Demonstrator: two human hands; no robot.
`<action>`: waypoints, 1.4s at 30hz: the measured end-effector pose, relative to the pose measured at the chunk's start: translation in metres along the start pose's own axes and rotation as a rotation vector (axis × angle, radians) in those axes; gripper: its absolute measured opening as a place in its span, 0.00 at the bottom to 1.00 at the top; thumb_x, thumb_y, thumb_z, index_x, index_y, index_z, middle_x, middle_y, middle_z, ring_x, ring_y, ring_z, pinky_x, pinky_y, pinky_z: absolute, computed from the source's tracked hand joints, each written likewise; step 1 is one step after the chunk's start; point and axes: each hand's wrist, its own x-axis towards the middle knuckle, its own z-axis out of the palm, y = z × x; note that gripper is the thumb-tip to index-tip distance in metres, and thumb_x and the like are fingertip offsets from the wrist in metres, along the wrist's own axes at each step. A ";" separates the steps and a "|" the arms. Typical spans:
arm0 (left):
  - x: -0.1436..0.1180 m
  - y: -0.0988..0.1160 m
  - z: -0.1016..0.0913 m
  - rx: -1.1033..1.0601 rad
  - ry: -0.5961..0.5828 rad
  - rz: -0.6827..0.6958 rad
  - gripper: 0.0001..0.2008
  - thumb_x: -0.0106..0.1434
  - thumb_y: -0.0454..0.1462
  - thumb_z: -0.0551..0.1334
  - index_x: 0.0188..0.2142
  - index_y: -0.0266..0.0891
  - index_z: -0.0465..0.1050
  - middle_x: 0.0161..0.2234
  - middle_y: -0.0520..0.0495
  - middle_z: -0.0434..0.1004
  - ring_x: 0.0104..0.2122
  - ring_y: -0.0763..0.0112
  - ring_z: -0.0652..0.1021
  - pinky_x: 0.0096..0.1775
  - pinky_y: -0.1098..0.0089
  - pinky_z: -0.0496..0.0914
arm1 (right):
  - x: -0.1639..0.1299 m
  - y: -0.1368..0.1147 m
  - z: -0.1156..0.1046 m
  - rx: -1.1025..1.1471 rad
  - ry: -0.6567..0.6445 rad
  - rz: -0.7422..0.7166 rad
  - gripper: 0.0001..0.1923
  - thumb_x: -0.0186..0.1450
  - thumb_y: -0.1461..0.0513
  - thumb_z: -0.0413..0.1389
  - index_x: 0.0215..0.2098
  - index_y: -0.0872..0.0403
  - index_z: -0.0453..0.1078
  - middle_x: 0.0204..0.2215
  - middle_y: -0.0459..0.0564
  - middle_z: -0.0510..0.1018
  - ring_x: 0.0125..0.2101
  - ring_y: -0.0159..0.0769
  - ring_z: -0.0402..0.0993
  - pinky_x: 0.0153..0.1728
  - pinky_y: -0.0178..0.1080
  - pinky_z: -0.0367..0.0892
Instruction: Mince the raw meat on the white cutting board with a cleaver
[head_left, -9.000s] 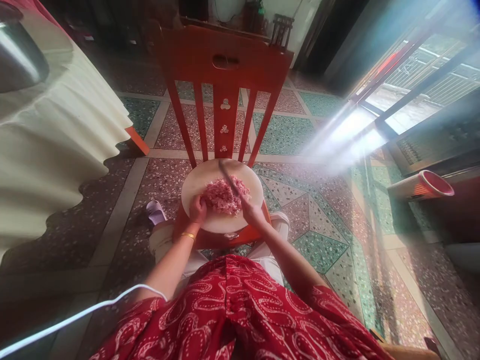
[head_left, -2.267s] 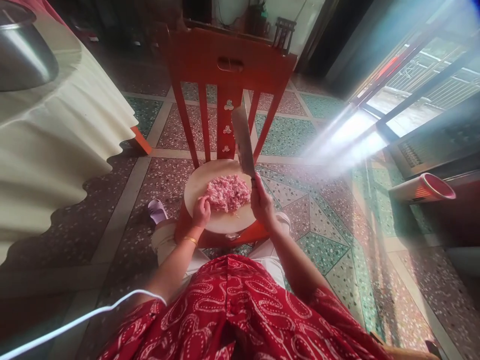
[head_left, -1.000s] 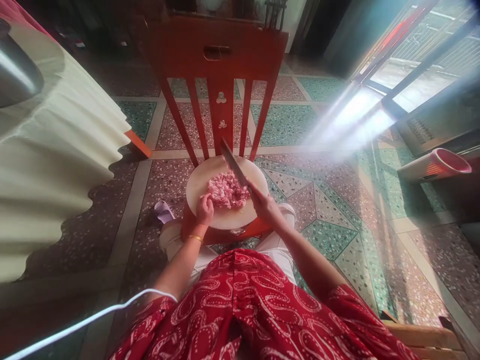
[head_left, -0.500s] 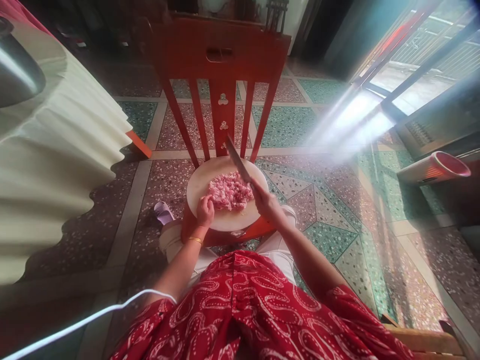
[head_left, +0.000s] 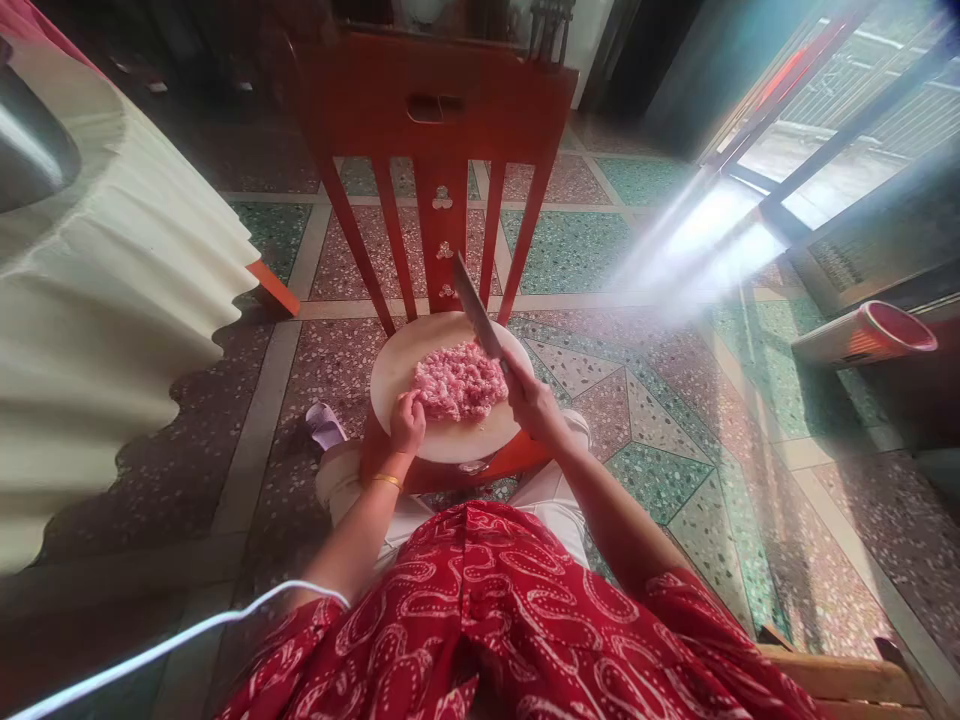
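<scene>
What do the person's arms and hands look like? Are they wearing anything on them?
Both arms are bare from the hands up past the elbows. The left hand has a thin gold bangle round its wrist. The right hand wears nothing that shows. Higher up, loose red sleeves with a white swirly pattern begin. No gloves on either hand.

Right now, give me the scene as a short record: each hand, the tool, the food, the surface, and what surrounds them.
left hand: curled, resting on the board at the near left edge of the meat
right hand: gripping the cleaver's handle
steel cleaver: blade raised and tilted over the meat's right side
pink minced meat: one heap, mid-board
round pale chopping board: lying on the chair seat
red wooden chair: backrest facing the person
surroundings: cream pleated tablecloth left; terrazzo floor
</scene>
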 end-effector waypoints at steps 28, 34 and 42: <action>0.001 0.002 -0.002 -0.001 -0.003 0.002 0.13 0.63 0.34 0.50 0.42 0.36 0.70 0.41 0.38 0.74 0.43 0.61 0.74 0.49 0.58 0.69 | -0.030 0.031 0.015 0.334 -0.148 0.243 0.25 0.68 0.52 0.45 0.59 0.53 0.64 0.18 0.41 0.71 0.17 0.28 0.66 0.21 0.31 0.65; 0.001 0.004 0.000 0.010 0.018 0.009 0.14 0.63 0.35 0.49 0.42 0.36 0.70 0.40 0.38 0.73 0.43 0.61 0.74 0.49 0.59 0.69 | -0.075 0.060 0.018 0.738 -0.003 0.600 0.25 0.60 0.44 0.50 0.48 0.51 0.63 0.15 0.34 0.62 0.11 0.26 0.56 0.12 0.29 0.56; 0.001 0.004 0.001 0.051 0.013 0.006 0.14 0.64 0.35 0.48 0.42 0.36 0.70 0.40 0.39 0.73 0.43 0.63 0.74 0.50 0.60 0.68 | -0.107 0.093 0.055 0.724 0.092 0.757 0.23 0.60 0.41 0.45 0.39 0.50 0.59 0.16 0.36 0.61 0.14 0.29 0.58 0.14 0.32 0.58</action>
